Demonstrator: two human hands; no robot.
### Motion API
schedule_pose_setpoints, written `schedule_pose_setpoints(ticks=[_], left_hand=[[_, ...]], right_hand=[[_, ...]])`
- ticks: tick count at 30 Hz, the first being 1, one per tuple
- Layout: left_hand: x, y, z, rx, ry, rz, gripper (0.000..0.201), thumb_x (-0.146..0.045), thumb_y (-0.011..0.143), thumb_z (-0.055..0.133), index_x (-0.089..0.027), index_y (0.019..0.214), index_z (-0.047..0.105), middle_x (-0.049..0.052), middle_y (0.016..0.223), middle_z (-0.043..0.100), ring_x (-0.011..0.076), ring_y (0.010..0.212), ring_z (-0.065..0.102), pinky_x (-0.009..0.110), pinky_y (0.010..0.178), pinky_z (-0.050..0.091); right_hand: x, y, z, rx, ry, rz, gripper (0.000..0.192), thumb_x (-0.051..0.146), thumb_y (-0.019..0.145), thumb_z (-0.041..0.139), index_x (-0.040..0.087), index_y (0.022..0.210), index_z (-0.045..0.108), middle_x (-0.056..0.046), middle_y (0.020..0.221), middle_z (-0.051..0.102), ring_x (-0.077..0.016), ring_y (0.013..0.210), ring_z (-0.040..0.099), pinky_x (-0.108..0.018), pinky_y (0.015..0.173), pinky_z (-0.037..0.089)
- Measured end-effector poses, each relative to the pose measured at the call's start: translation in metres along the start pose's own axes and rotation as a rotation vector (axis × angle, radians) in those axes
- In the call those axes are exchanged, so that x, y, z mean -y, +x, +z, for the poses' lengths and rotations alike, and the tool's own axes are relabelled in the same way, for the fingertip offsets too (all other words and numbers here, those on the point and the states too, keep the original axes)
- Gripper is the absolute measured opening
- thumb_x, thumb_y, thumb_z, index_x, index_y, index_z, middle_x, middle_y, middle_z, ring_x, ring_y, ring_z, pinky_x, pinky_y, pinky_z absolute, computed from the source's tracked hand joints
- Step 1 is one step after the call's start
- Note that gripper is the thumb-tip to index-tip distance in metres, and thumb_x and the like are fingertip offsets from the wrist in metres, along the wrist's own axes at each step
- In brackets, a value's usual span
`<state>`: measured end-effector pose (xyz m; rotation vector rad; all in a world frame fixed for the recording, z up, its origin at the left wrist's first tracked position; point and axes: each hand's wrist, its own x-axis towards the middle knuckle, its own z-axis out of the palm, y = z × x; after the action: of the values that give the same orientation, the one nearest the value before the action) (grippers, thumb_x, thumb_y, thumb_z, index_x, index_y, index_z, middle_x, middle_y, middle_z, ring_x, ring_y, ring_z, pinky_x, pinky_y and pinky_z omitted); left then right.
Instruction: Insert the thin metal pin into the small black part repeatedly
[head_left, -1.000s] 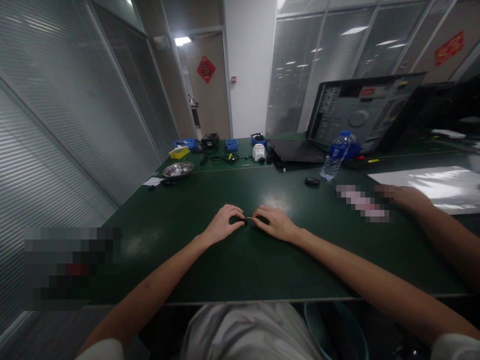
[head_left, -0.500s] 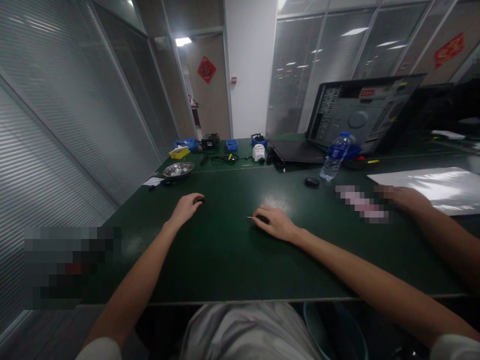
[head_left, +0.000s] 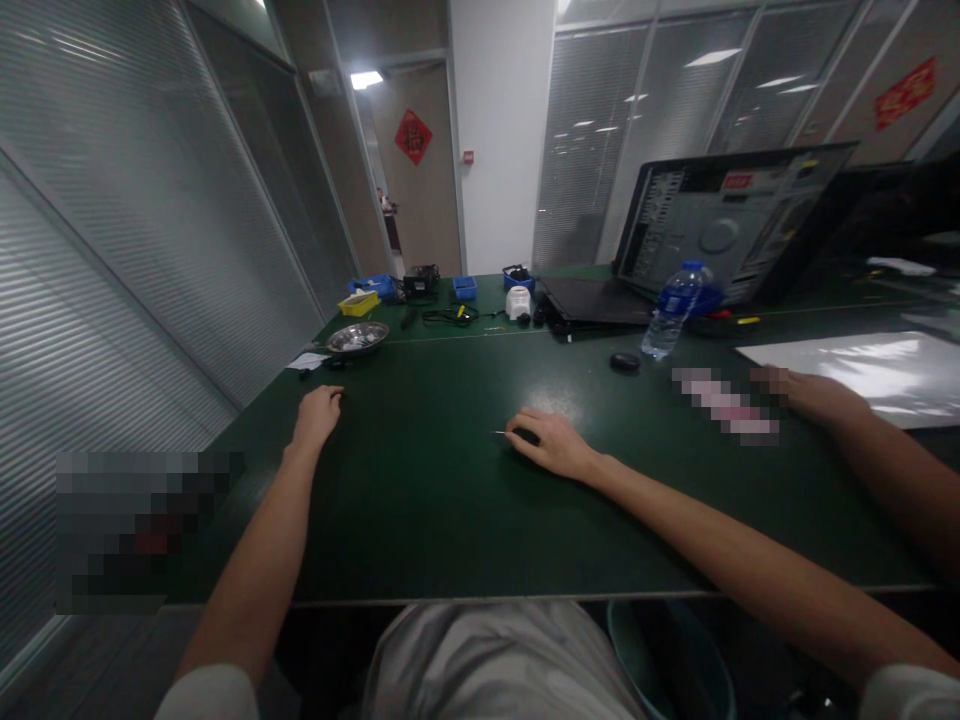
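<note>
While our right hand pinches a thin pale rod mid-frame, slippage is the risk.
A loose pinch could drop it; we can't tell our left hand's grip, centre-left.

Left hand: underside hidden, grip too small to tell.
Tool: partly hidden by the right hand.
Dish: contents too small to tell.
Pink thing: pixelated.
Sheet: cut off by right edge.
</note>
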<state>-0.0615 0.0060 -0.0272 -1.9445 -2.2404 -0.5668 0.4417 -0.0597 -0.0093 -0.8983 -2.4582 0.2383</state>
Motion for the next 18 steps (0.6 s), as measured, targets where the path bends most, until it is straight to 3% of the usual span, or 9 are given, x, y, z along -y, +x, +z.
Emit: schedule_pose_setpoints(ticks=[6,18], left_hand=[[0.001,-0.005,-0.001,-0.096,-0.021,-0.018,0.034,-0.020,0.096,0.048,-0.014,0.118,0.074,0.012,0.124,0.071,0.0276,0.117,0.064,0.037,0.109,0.044],[-0.004,-0.011,-0.007,-0.122,0.060,-0.120,0.035,-0.024,0.095,0.048,-0.015,0.114,0.076,0.016,0.115,0.067,0.0319,0.108,0.064,0.042,0.099,0.050]], right_hand=[[0.000,0.000,0.000,0.006,0.002,-0.004,0.024,0.038,0.105,0.049,0.022,0.109,0.066,-0.005,0.101,0.066,-0.0163,0.082,0.061,-0.028,0.073,0.044],[0.002,0.001,-0.002,0.015,0.004,0.001,0.023,0.037,0.104,0.050,0.022,0.110,0.066,-0.004,0.102,0.066,-0.0161,0.081,0.061,-0.028,0.073,0.044]])
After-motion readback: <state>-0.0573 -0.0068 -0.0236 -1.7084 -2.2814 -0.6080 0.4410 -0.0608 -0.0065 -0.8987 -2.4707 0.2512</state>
